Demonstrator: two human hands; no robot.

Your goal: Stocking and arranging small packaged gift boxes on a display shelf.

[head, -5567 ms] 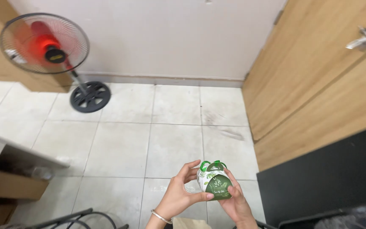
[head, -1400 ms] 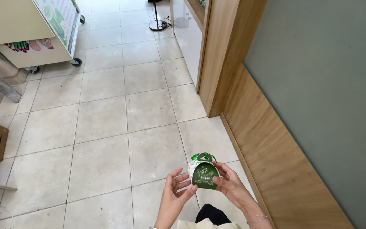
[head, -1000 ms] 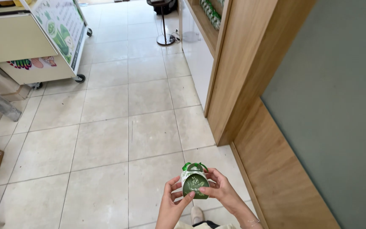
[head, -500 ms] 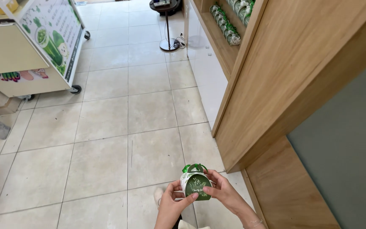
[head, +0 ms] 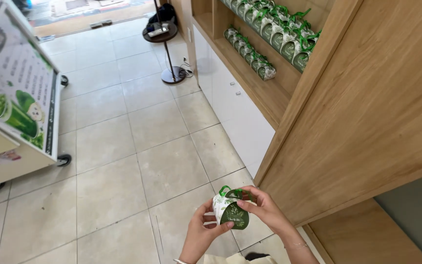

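Pale floor tiles [head: 167, 166] ran past a wooden shelf unit [head: 367, 112] where matching boxes [head: 269, 34] stood in tidy rows, fronts outward as if for display. Low in view, the left hand [head: 202, 237] and right hand [head: 265, 211] both had their fingers clamped on a small box [head: 230, 211], glossy card, white and green, ribbon-handled, held level between them.

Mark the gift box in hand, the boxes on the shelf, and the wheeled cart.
gift box [head: 231, 213], head view, green front label
shelf boxes [head: 251, 56], head view, middle of lower row
wheeled cart [head: 18, 105], head view, printed side panel
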